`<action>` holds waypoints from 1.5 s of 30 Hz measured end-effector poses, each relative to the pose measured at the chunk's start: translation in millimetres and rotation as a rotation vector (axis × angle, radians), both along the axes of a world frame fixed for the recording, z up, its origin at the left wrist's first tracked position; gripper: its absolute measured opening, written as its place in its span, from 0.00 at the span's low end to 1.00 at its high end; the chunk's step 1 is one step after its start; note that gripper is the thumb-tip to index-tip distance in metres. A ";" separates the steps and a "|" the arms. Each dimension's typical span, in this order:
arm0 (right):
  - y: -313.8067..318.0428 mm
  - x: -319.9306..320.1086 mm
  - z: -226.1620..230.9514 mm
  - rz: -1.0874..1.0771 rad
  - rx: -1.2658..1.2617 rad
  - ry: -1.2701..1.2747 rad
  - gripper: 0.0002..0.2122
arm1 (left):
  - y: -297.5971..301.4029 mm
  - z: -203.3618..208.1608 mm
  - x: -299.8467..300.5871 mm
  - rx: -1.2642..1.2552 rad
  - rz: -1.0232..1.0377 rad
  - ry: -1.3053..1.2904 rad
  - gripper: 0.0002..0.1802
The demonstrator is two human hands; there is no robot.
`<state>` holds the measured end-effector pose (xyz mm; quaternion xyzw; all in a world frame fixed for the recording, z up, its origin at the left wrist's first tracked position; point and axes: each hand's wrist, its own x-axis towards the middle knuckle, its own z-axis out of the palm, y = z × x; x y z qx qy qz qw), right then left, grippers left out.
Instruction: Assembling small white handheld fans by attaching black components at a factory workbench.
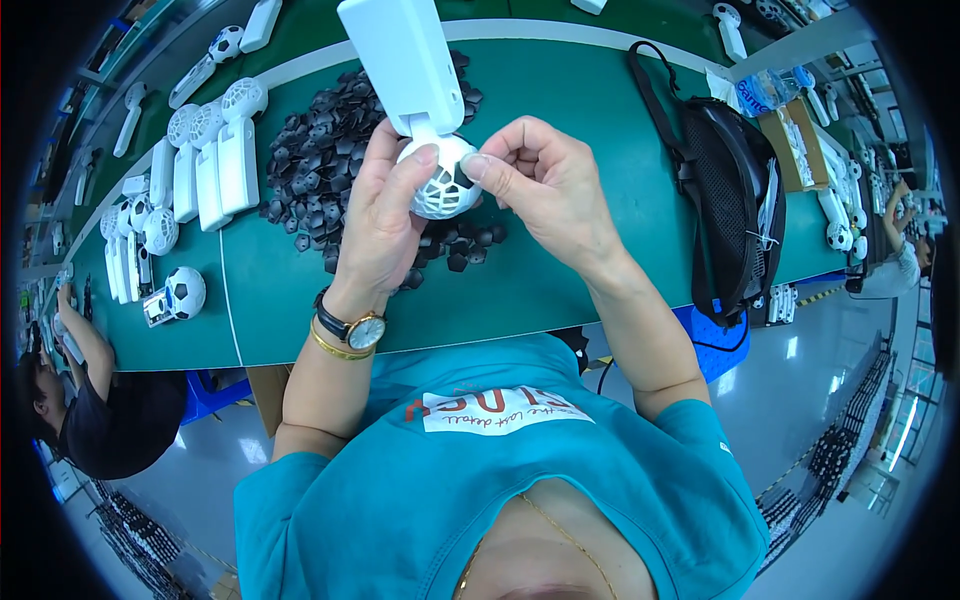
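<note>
My left hand (387, 200) is closed around the round, football-shaped head of a white handheld fan (410, 75), its long flat handle pointing away from me. The ball head is an open lattice with several gaps. My right hand (545, 185) pinches a small black pentagon piece (468, 168) between thumb and forefinger, against the right side of the ball. Beyond and around my left hand spreads a large heap of loose black pentagon pieces (315, 150) on the green table (560, 90).
White fans (237, 150) with lattice heads lie at the left, and a finished-looking black-and-white ball fan (185, 293) sits nearer. A black backpack (728, 190) lies at the right, beside a cardboard box (795, 145) and a water bottle (765, 92). Another person (110, 410) sits at far left.
</note>
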<state>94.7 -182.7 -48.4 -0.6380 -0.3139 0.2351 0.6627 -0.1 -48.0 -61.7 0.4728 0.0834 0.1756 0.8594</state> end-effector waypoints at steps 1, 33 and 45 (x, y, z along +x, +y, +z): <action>-0.1 -1.5 -0.9 0.000 -0.005 0.006 0.07 | -1.0 -3.1 -0.3 0.017 0.027 -0.013 0.25; -11.8 -6.1 -39.0 0.156 -0.328 -0.998 0.06 | 47.9 1.7 -7.7 0.150 0.025 0.002 0.24; -2.8 -20.4 -24.4 0.316 -0.580 -1.451 0.03 | 32.6 9.8 0.4 0.164 0.142 0.059 0.30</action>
